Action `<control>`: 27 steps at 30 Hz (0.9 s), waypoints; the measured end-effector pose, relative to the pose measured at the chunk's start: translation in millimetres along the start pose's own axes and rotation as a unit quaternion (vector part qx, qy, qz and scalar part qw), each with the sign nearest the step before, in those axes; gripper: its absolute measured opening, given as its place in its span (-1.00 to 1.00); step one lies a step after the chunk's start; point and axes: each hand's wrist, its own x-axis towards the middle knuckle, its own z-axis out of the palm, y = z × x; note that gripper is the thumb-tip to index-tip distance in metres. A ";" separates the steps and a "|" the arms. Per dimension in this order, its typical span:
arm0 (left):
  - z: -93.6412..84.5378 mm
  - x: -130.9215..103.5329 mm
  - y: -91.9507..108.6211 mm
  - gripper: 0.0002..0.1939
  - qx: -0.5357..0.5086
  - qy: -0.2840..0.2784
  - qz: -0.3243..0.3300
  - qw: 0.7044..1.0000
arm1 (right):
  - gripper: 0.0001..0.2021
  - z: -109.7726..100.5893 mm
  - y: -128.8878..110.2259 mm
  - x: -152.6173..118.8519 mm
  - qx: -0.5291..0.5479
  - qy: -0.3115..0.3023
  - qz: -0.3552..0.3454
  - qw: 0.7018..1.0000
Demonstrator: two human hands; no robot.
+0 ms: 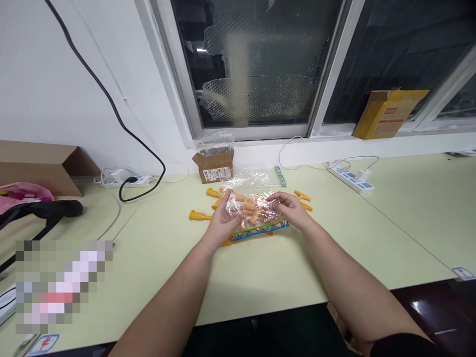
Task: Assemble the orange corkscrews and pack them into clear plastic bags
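Observation:
A clear plastic bag (265,199) with a blue-green patterned strip along its near edge is spread between my two hands. My left hand (220,224) grips its left side, thumb on top. At the right side, my right hand (292,208) pinches the film between thumb and fingers. Several orange-yellow plastic pieces (199,215), some with flared ends, lie under and around the bag and show through it. Whether any are inside it, I cannot tell. Just behind lies another clear bag (253,176) with a similar strip at its right end.
A small open cardboard box (215,166) stands against the wall. Power strips (351,178) with cables lie at the back right and back left. A larger carton (37,166) and a black strap-like object (48,213) occupy the left. A yellow box (388,116) leans on the window ledge.

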 end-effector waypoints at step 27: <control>-7.7 3.2 6.5 -0.39 0.020 0.071 -0.048 0.996 | -0.73 -7.0 6.8 9.0 0.019 0.073 -0.021 0.997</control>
